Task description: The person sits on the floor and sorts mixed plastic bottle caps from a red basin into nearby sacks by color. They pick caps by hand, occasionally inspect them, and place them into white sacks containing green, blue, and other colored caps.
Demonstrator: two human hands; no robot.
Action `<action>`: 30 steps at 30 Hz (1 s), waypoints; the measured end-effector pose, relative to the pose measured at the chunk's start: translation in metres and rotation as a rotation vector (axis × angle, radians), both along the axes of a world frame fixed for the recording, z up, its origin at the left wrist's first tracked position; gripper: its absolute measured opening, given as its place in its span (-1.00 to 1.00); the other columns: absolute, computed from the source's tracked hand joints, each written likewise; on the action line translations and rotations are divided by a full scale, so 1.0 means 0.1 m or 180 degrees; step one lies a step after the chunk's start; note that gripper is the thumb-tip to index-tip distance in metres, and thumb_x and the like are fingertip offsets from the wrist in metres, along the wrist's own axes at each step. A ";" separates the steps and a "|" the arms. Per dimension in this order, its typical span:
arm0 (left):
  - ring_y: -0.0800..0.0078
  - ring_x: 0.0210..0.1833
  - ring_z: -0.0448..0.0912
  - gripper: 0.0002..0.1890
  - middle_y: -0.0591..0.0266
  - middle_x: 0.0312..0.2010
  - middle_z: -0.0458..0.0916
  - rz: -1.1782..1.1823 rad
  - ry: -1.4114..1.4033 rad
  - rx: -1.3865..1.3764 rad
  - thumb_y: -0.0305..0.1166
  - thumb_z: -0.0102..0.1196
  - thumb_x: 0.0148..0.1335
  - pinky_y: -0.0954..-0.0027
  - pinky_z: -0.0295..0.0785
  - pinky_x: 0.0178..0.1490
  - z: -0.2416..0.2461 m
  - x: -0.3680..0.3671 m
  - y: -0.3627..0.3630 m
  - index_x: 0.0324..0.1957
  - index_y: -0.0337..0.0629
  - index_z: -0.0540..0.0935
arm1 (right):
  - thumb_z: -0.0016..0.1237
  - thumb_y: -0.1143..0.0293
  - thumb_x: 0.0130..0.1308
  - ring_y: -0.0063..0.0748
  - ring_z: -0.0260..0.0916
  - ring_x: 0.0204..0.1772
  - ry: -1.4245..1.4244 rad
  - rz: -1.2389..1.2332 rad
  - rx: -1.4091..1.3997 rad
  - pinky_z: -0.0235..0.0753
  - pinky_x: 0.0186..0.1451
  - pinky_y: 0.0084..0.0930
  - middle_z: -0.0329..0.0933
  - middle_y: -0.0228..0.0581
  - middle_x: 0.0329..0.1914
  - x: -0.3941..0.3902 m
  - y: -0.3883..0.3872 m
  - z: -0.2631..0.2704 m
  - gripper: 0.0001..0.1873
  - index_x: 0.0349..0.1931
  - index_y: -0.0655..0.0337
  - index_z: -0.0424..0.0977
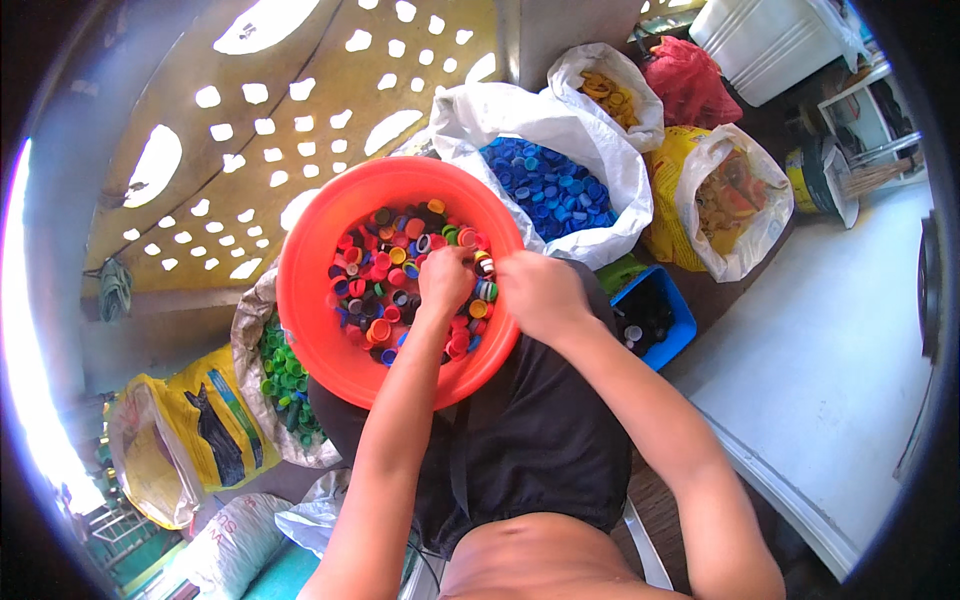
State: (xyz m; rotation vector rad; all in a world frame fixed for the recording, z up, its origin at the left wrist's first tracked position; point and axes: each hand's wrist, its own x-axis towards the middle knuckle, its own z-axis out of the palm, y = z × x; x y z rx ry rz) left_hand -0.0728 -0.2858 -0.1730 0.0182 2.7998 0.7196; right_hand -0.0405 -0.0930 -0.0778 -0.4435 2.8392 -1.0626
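A red-orange plastic basin (307, 300) rests on my lap, holding a loose mix of plastic bottle caps (380, 330) in red, black, blue, green, yellow and orange. My left hand (446, 279) reaches down into the basin among the caps, its fingers curled and their tips hidden. Over the right part of the rim is my right hand (545, 294), blurred, with its fingers bent inward. A white cap (487, 265) and other caps show between the two hands. Whether either hand grips a cap cannot be made out.
Around the basin stand a white sack (630, 202) of blue caps, a smaller sack (562, 71) of yellow caps, a sack (250, 315) of green caps, a yellow bag (667, 202) and a blue bin (684, 330) with dark caps. A pierced panel (247, 67) rises ahead.
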 end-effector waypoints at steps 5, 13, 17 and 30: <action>-0.02 -0.12 0.70 -0.77 -0.01 -0.09 0.63 -0.0381 -0.0168 -0.0431 -0.24 0.13 0.17 -0.02 0.60 -0.07 0.01 -0.03 -0.04 -0.19 0.00 0.77 | -0.04 0.29 0.33 -0.22 0.41 0.19 0.0031 0.1677 0.2973 0.19 0.25 -0.10 0.69 -0.41 -0.15 -0.48 -0.73 -0.48 -0.75 -0.17 0.04 0.73; 0.01 -0.16 0.69 -0.79 -0.01 -0.12 0.61 -0.0573 -0.0261 -0.0565 -0.24 0.21 0.06 0.04 0.62 -0.10 0.18 0.06 -0.35 -0.31 -0.08 0.77 | -0.05 0.48 0.18 0.02 0.63 -0.18 -0.0200 0.1176 0.1284 0.60 -0.13 -0.08 0.64 -0.01 -0.26 -0.63 -0.55 -0.41 -0.88 -0.32 0.22 0.55; 0.01 -0.19 0.69 -0.82 0.02 -0.28 0.68 -0.0602 -0.0462 -0.0555 -0.34 0.14 0.04 -0.01 0.59 -0.09 0.65 0.15 -0.85 -0.33 -0.11 0.73 | -0.02 0.51 0.14 0.15 0.64 -0.24 0.0016 0.0876 0.1050 0.63 -0.17 -0.01 0.62 0.09 -0.37 -0.78 -0.71 -0.41 -0.81 -0.22 0.33 0.43; -0.21 -0.17 0.64 -0.82 -0.16 -0.28 0.67 0.0015 0.0079 0.0590 -0.45 0.02 0.24 -0.12 0.51 -0.05 0.61 0.23 -0.91 -0.14 -0.21 0.60 | 0.05 0.37 0.17 0.05 0.63 -0.14 -0.0348 0.0792 0.1729 0.62 -0.05 -0.10 0.63 0.04 -0.24 -0.98 -0.98 -0.80 -0.85 -0.42 0.21 0.65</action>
